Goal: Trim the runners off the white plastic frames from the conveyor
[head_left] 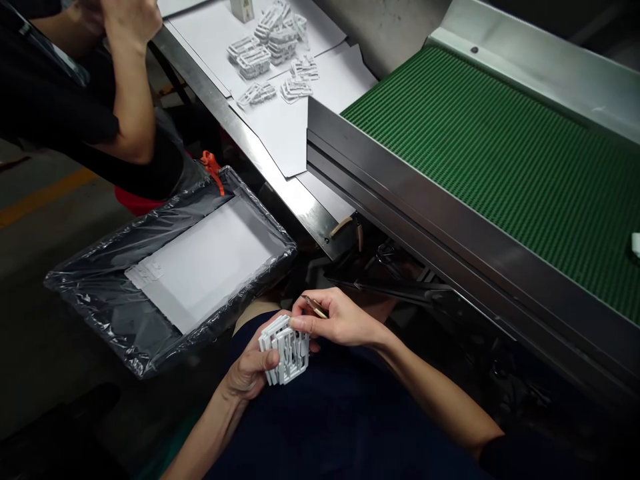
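Observation:
A stack of white slotted plastic frames [287, 350] rests in my left hand [253, 363], the thumb pressed across its front face. At the stack's upper right edge is my right hand [340, 317], fingers closed. It holds a thin tool with a brownish handle and a dark tip [316, 307], perhaps a small craft knife; the exact kind is unclear. The fingertips of the right hand touch the top frame. Both hands are above my lap. Some fingers of the left hand are hidden behind the stack.
To the left stands a crate lined with black plastic [95, 280], with white card [210, 260] and a few frames [145, 272] inside. Piles of white frames [273, 47] lie on the paper-covered table [285, 143]. A green conveyor belt [500, 167] runs right. Another person's arm [133, 100] is upper left.

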Tool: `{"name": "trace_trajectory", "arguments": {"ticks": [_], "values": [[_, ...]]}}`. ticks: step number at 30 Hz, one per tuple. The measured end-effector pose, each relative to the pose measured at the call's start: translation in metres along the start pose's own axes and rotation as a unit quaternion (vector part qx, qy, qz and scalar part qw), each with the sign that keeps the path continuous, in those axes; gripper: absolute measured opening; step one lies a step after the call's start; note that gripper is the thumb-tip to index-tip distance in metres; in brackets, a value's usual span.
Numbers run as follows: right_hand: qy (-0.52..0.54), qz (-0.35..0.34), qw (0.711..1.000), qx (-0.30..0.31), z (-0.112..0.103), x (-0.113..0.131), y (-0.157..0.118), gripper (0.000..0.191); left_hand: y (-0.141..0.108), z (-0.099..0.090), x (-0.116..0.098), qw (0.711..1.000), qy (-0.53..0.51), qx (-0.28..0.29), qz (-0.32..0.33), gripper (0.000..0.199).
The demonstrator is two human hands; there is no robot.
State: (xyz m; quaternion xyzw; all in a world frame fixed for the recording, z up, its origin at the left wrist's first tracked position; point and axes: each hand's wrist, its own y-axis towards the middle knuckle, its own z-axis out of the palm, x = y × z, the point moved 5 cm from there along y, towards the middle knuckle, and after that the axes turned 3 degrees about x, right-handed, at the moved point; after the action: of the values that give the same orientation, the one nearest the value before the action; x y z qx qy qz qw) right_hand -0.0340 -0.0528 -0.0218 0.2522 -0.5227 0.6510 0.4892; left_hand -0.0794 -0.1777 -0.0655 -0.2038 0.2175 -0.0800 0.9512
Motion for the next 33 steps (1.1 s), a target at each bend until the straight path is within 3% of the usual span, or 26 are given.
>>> {"name": "trace_trajectory", "arguments": {"ticks": [11,16,22,27,33], "values": [[0.002,0.012,1.0,0.006,0.0,-0.006,-0.001,0.03,-0.001,-0.009,0.011,0.998,-0.054,-0.034,-0.014,0.08],[-0.01,0.027,0.999,0.014,-0.001,-0.005,-0.001,0.031,0.001,-0.004,0.009,0.997,-0.076,0.009,-0.022,0.077],[-0.032,0.03,0.998,0.055,-0.004,0.003,-0.003,0.028,0.007,0.008,0.0,0.994,-0.085,0.061,-0.027,0.058],[-0.18,-0.017,0.983,0.016,-0.012,0.018,0.005,0.016,0.009,0.009,0.001,0.992,-0.077,0.091,-0.047,0.051],[-0.303,0.003,0.948,0.096,-0.017,0.032,0.014,0.016,0.014,0.006,0.004,0.99,-0.077,0.094,-0.067,0.055]]}}
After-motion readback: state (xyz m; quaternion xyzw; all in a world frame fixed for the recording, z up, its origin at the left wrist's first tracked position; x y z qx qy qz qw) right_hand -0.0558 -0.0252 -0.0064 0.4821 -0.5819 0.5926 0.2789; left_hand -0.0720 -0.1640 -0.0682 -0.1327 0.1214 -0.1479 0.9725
